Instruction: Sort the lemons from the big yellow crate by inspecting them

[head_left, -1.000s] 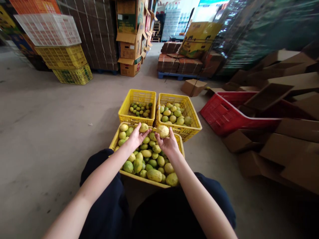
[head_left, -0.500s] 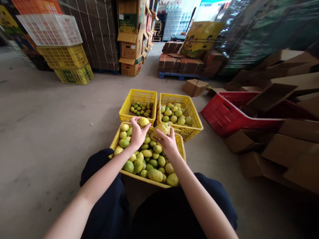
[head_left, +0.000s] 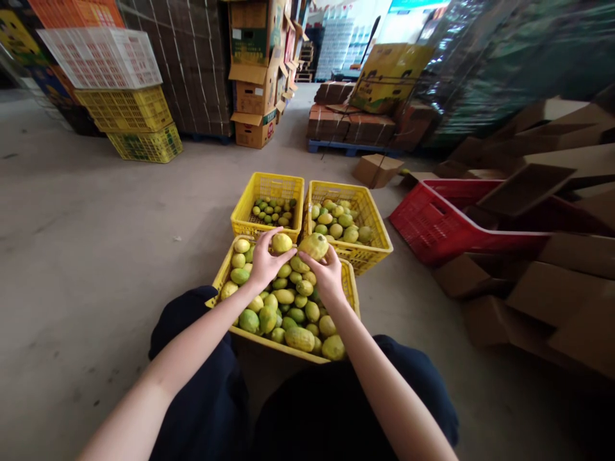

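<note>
My left hand [head_left: 265,261] is closed round a yellow-green lemon [head_left: 281,242], held above the far edge of the near yellow crate [head_left: 349,288]. My right hand [head_left: 327,271] grips a larger yellow lemon [head_left: 314,245] right beside it. The near crate, between my knees, is heaped with several green and yellow lemons [head_left: 283,307]. Beyond it stand two more yellow crates: the left one [head_left: 268,187] holds small green lemons [head_left: 272,211], the right one [head_left: 369,222] holds medium lemons [head_left: 336,221].
A red crate [head_left: 432,224] lies tilted to the right among flattened cardboard boxes [head_left: 552,256]. Stacked white and yellow crates [head_left: 120,109] stand at the back left. Cardboard cartons [head_left: 252,70] and a loaded pallet [head_left: 355,121] stand behind. Bare concrete floor [head_left: 96,243] spreads to the left.
Both hands have turned their lemons and lifted them slightly; the right hand's lemon has shifted a little toward the far crates. The camera has drifted slightly.
</note>
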Tool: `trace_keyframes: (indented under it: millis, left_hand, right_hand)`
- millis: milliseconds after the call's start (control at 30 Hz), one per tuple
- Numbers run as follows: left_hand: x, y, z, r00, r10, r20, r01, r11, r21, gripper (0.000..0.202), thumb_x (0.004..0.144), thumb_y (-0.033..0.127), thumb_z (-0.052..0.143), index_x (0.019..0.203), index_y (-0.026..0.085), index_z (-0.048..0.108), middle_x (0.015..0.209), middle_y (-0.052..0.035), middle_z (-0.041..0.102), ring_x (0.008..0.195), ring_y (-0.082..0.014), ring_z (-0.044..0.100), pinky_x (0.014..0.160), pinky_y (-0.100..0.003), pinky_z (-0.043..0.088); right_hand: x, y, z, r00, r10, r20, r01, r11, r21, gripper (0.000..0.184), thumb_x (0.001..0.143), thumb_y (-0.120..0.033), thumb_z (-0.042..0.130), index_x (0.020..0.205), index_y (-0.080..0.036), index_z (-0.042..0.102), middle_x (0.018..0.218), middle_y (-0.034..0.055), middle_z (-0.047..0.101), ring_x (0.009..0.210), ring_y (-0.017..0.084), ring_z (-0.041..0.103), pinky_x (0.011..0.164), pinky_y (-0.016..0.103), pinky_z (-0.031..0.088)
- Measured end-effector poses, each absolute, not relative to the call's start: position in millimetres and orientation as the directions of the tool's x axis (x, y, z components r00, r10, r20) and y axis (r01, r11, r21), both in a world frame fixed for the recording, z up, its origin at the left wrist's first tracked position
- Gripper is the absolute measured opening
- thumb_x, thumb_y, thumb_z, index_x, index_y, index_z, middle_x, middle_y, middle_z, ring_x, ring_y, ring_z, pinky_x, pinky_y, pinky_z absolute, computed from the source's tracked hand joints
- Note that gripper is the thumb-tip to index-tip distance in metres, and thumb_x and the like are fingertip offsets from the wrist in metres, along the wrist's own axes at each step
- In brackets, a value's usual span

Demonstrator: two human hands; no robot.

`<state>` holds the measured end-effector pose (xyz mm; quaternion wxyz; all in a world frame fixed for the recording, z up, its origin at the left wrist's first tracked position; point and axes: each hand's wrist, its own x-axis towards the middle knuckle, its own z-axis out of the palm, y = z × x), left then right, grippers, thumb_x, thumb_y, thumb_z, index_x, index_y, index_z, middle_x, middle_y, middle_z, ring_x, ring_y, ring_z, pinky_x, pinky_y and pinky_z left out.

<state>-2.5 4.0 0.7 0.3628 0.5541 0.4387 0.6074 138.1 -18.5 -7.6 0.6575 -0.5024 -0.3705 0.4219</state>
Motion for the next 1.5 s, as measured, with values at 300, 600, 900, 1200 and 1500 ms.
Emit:
trace_keyframes:
  millis: [300,600,900,1200,1500]
  left_hand:
    - [-14,-1,7,-0.124,0.947,0.296,0.064,-0.29,0.955,0.042,0.058,0.018,0.089,0.096,0.024,0.073,0.104,-0.0043,0.067,0.104,-0.0209,0.06,0.1,-0.031,0.044]
    - [-15,1,2,-0.124,0.955,0.269,0.026,-0.268,0.963,0.046,0.055,0.016,0.09,0.099,0.024,0.075,0.105,-0.0054,0.064,0.102,-0.0217,0.059,0.091,-0.03,0.05]
    - [-14,3,2,-0.142,0.959,0.245,-0.051,-0.254,0.966,0.049,0.052,0.013,0.09,0.097,0.025,0.075,0.106,-0.0053,0.065,0.104,-0.023,0.06,0.099,-0.034,0.046]
    - [-14,3,1,-0.116,0.958,0.262,0.011,-0.263,0.965,0.046,0.054,0.008,0.088,0.095,0.025,0.074,0.107,-0.0057,0.066,0.109,-0.0243,0.058,0.102,-0.036,0.044]
    - [-12,0,9,-0.098,0.96,0.262,0.011,-0.262,0.965,0.048,0.05,0.0,0.086,0.089,0.024,0.074,0.1,-0.0044,0.067,0.107,-0.024,0.06,0.108,-0.037,0.038]
  right_hand:
    - [137,-19,-11,0.344,0.937,0.051,-0.22,0.133,-0.966,0.064,0.05,-0.03,0.089,0.108,-0.025,0.064,0.095,-0.001,0.072,0.086,0.02,0.067,0.082,0.035,0.055]
    - [135,-19,-13,0.329,0.944,0.031,-0.226,0.111,-0.968,0.065,0.048,-0.029,0.091,0.107,-0.025,0.064,0.094,-0.0014,0.072,0.084,0.019,0.067,0.08,0.033,0.056]
    - [136,-18,-15,0.332,0.943,0.034,-0.225,0.114,-0.968,0.064,0.049,-0.029,0.09,0.108,-0.025,0.064,0.095,-0.001,0.072,0.083,0.02,0.067,0.079,0.034,0.056]
    - [134,-21,-9,0.297,0.955,-0.009,-0.26,0.072,-0.963,0.059,0.052,-0.031,0.09,0.105,-0.024,0.066,0.09,-0.0015,0.073,0.079,0.019,0.068,0.077,0.033,0.056]
    - [134,-19,-15,0.23,0.972,-0.034,-0.292,0.036,-0.956,0.063,0.05,-0.03,0.091,0.108,-0.025,0.066,0.094,-0.0003,0.074,0.081,0.02,0.07,0.08,0.035,0.057]
